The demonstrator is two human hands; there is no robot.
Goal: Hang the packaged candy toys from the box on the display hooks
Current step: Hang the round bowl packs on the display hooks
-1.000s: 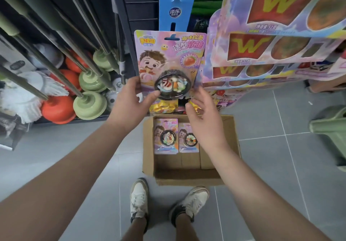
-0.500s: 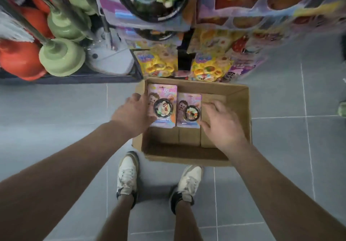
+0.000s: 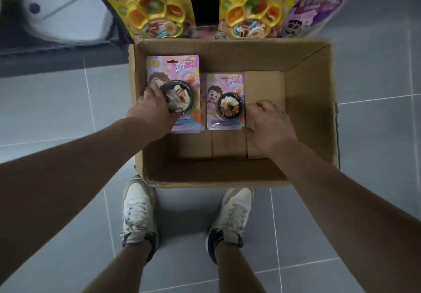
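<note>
An open cardboard box (image 3: pixel 314 101) stands on the floor by my feet. Two pink carded candy toy packages lie in it, each with a black bowl blister. My left hand (image 3: pixel 150 108) grips the left package (image 3: pixel 182 69) at its bowl, fingers curled over the blister's left side. The right package (image 3: pixel 218 87) lies lower in the box, beside the left one. My right hand (image 3: pixel 271 126) is at that package's right edge with its fingers curled and the thumb on the lower right corner. No display hooks show in this view.
Yellow tray-shaped candy packs (image 3: pixel 157 15) (image 3: pixel 250 17) and a purple pack (image 3: pixel 314 8) hang just above the box's far rim. A white object (image 3: pixel 57 8) sits on a dark shelf base at upper left. My shoes (image 3: pixel 139 213) touch the box's near wall on grey tiles.
A second ago both hands held a package up at the display; since then they have come down into the box, and my view has tilted down. Each hand now closes on a package.
</note>
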